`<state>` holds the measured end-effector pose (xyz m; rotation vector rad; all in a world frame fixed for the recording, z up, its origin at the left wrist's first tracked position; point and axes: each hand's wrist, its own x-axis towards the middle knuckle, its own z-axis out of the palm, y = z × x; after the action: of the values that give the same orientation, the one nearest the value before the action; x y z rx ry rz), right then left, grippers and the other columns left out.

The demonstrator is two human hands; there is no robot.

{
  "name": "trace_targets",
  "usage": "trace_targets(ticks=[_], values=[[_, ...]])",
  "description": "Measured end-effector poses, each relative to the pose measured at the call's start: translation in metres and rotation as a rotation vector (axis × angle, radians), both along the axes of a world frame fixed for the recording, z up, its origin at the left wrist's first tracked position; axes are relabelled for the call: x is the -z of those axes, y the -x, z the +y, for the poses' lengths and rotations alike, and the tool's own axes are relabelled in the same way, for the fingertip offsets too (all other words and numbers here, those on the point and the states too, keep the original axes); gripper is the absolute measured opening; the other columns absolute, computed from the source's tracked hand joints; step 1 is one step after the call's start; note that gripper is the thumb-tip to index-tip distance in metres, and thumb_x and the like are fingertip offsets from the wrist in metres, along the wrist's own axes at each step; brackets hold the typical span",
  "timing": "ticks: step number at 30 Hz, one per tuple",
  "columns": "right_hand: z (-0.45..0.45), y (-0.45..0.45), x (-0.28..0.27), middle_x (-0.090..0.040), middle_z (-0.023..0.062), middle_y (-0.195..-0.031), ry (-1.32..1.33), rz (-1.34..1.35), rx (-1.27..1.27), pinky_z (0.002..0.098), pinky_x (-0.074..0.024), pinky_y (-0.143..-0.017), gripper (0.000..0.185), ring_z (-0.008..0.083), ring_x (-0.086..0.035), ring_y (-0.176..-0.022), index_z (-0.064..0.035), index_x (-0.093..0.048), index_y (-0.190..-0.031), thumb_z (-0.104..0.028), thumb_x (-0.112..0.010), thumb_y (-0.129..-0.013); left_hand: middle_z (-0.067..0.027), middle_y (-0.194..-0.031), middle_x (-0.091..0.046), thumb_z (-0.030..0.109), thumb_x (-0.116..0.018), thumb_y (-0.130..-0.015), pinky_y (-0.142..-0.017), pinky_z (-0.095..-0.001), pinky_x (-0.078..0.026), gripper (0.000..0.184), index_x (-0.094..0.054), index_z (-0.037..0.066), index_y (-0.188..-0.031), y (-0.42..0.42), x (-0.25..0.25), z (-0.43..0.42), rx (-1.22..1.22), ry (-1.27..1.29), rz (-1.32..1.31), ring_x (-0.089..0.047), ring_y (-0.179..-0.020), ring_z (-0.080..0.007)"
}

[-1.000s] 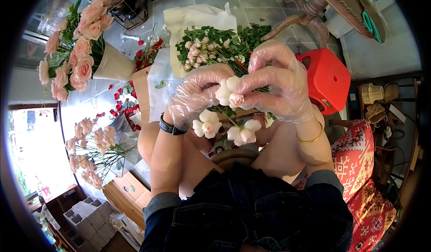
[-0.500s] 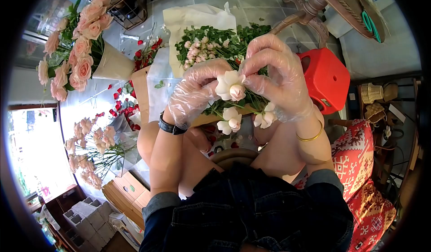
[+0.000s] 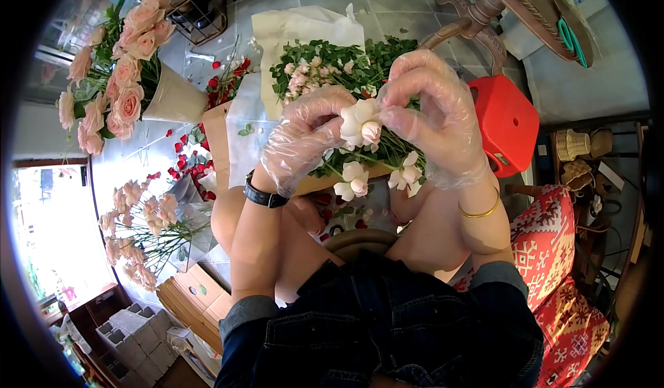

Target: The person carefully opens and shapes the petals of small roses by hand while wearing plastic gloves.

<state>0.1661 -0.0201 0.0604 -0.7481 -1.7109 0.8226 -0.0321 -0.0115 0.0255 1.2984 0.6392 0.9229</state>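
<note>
A pale, partly opened white rose [image 3: 360,121] is between my two hands, in clear plastic gloves. My left hand [image 3: 308,137] is closed at the rose's left side, thumb and fingers at its outer petals. From the right, my right hand [image 3: 434,122] pinches at a petal edge with thumb and forefinger. Two more white blooms, a left one [image 3: 352,181] and a right one [image 3: 408,173], hang just below. Behind the hands lies a bunch of small pink roses [image 3: 308,77] with green leaves on brown paper [image 3: 277,28].
A bucket [image 3: 176,94] of large pink roses [image 3: 128,73] stands at the left, with more pale roses [image 3: 142,215] below it. Red petals [image 3: 183,160] litter the tiled floor. To the right are a red stool [image 3: 508,122] and a patterned red cushion [image 3: 550,250].
The rose has shifted slightly right and turned a little. My right hand has moved a little to the right, still at the petals. The lower blooms have shifted slightly.
</note>
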Motion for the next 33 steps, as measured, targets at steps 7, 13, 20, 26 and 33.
trace_targets(ticks=[7, 13, 20, 26, 33], values=[[-0.002, -0.001, -0.004, -0.054, 0.0045, -0.088, 0.014, -0.042, 0.045, 0.0231, -0.0396, -0.062, 0.014, 0.012, -0.048, -0.072, -0.0066, -0.063, -0.082, -0.006, -0.069, -0.069, -0.002, -0.093, -0.055, 0.011, -0.07, -0.074, -0.073, -0.0258, -0.042, 0.018, -0.063, 0.003, -0.088, 0.0, 0.001, 0.0, -0.008, 0.032, -0.029, -0.052, -0.084, -0.0125], [-0.003, 0.0, -0.005, -0.053, 0.005, -0.088, 0.013, -0.15, 0.092, 0.0238, -0.0412, -0.064, 0.014, 0.0134, -0.051, -0.078, -0.0066, -0.063, -0.081, -0.008, -0.068, -0.068, -0.0055, -0.094, -0.054, 0.007, -0.059, -0.082, -0.07, -0.0251, -0.044, 0.015, -0.061, -0.002, -0.093, 0.0, -0.001, 0.0, -0.011, -0.007, 0.019, -0.053, -0.081, -0.0126], [-0.003, -0.001, -0.011, -0.052, 0.0086, -0.089, -0.041, -0.278, 0.11, 0.0287, -0.0448, -0.071, 0.015, 0.0197, -0.054, -0.08, -0.0056, -0.062, -0.082, -0.008, -0.067, -0.068, -0.0061, -0.093, -0.054, 0.007, -0.058, -0.082, -0.071, -0.0256, -0.044, 0.013, -0.061, -0.001, -0.092, -0.001, -0.002, 0.0, -0.026, -0.029, 0.014, -0.052, -0.082, -0.0135], [-0.002, -0.002, -0.008, -0.052, 0.0086, -0.089, -0.024, -0.288, 0.079, 0.0303, -0.0447, -0.076, 0.016, 0.022, -0.055, -0.083, -0.0057, -0.062, -0.082, -0.009, -0.068, -0.067, -0.0059, -0.09, -0.054, 0.008, -0.059, -0.082, -0.07, -0.0254, -0.044, 0.013, -0.061, -0.001, -0.092, 0.0, 0.0, 0.003, 0.018, -0.051, 0.07, -0.052, -0.082, -0.0136], [0.002, -0.007, -0.007, -0.052, 0.0078, -0.092, 0.041, -0.265, -0.017, 0.0282, -0.0443, -0.072, 0.016, 0.0179, -0.054, -0.082, -0.0042, -0.061, -0.082, -0.009, -0.068, -0.069, -0.0054, -0.091, -0.054, 0.007, -0.059, -0.082, -0.069, -0.0253, -0.044, 0.013, -0.061, -0.002, -0.091, -0.001, 0.002, 0.002, -0.008, -0.055, 0.026, -0.052, -0.081, -0.013]])
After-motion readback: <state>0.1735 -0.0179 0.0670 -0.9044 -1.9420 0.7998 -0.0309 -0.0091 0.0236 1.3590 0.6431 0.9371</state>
